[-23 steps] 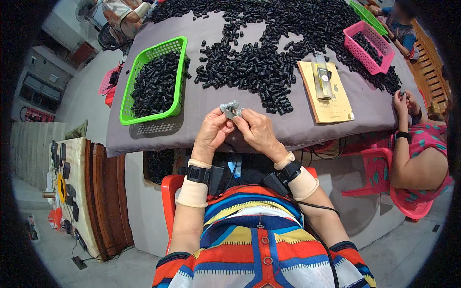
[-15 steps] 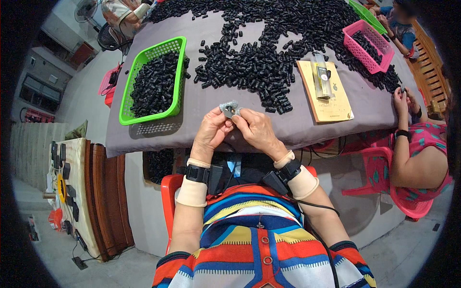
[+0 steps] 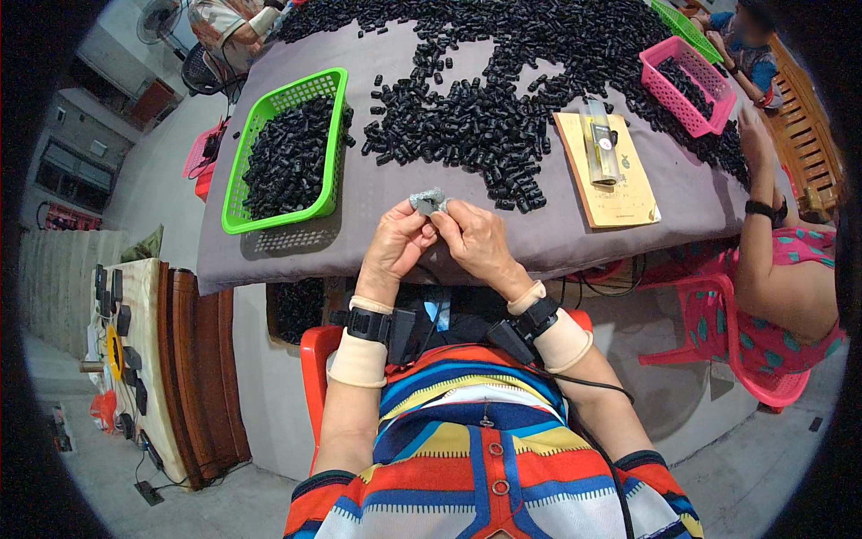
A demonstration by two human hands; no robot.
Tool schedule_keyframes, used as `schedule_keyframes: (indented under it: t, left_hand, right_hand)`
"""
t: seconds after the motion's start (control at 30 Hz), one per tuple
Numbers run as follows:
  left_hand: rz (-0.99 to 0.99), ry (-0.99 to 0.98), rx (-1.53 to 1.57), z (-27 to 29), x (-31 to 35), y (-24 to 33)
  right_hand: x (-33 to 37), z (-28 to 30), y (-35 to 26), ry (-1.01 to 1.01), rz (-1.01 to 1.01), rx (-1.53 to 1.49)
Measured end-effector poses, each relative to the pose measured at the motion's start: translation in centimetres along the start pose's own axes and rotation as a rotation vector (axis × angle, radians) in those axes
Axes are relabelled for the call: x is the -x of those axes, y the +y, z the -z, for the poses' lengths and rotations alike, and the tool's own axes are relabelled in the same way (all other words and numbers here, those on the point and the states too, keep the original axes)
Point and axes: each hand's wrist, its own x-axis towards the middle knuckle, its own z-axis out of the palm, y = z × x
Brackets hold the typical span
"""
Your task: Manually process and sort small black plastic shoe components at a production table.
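Centrally: one small grey piece (image 3: 427, 203), raised just over the near part of the cloth-covered table (image 3: 566, 238), pinched between the fingertips of left hand (image 3: 395, 241) and right hand (image 3: 480, 241), its full outline hidden by the fingers. Handling, by estimate: light enough for fingertips alone, probably stiff, possibly slippery, fragility not determinable; best taken by opposite edges, thumb against forefinger. Markings: none discernible on the piece; to the right, one yellow notebook (image 3: 628, 199) with faint cover print, bearing one clear packet (image 3: 602, 163) with a small round label, too small to read.
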Motion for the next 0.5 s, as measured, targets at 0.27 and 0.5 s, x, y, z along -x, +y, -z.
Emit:
schedule_keyframes:
  t: [0.27, 0.5]
  left_hand:
    - [0.01, -0.036, 0.041, 0.49, -0.05, -0.07]
    - [0.015, -0.021, 0.024, 0.19, -0.05, 0.0]
  right_hand:
    - [0.16, 0.46, 0.26, -0.039, 0.028, -0.075]
    - [0.16, 0.47, 0.37, -0.043, 0.028, -0.066]
